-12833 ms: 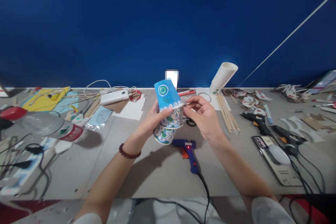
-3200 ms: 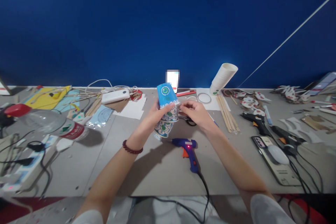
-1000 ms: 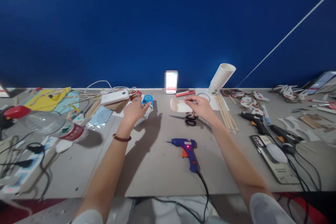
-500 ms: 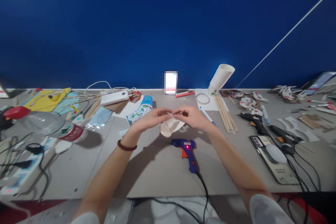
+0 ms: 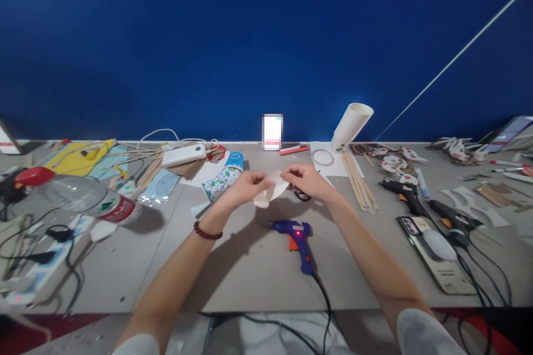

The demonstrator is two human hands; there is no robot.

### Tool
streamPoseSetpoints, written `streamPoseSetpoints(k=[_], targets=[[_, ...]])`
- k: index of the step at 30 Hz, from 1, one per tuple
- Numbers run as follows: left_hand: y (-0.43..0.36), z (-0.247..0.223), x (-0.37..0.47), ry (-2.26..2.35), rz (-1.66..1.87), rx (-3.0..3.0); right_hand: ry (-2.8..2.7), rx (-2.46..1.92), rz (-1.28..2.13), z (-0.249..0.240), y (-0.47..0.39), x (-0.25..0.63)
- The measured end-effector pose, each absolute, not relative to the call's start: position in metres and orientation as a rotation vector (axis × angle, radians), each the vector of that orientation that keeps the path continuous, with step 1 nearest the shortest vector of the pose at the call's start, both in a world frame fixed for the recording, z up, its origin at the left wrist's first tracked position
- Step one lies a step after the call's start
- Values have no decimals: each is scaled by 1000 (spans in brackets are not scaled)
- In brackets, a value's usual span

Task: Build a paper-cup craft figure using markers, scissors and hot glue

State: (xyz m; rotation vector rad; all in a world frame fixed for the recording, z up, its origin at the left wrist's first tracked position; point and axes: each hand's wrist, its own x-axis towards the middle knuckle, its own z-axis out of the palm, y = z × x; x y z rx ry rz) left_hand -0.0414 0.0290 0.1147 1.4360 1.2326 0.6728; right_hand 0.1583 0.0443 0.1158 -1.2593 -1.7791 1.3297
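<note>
This looks like a craft workshop: a long grey worktable (image 5: 266, 288) against a blue wall (image 5: 208, 50) carries a blue glue gun (image 5: 303, 241), black glue guns (image 5: 410, 195), thin wooden sticks (image 5: 357, 180), stacked paper cups (image 5: 352, 125), painted cups (image 5: 227, 177), coloured sheets (image 5: 81, 156) and a power strip (image 5: 50, 273).

Room nearside of left hand (image 5: 246, 188); glue gun (image 5: 302, 244) blocks rightward

White paper piece (image 5: 278, 185), blue scale-patterned cups (image 5: 224, 179)
</note>
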Motion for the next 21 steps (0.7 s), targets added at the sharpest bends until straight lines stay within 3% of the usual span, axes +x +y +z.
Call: streamPoseSetpoints(k=[8,21], targets=[[29,122,-53,923,481,1358,-1744,-1116,1422,107,48,156],[36,106,-44,1144,762,1249,-1837,-1234,1250,117,40,153]])
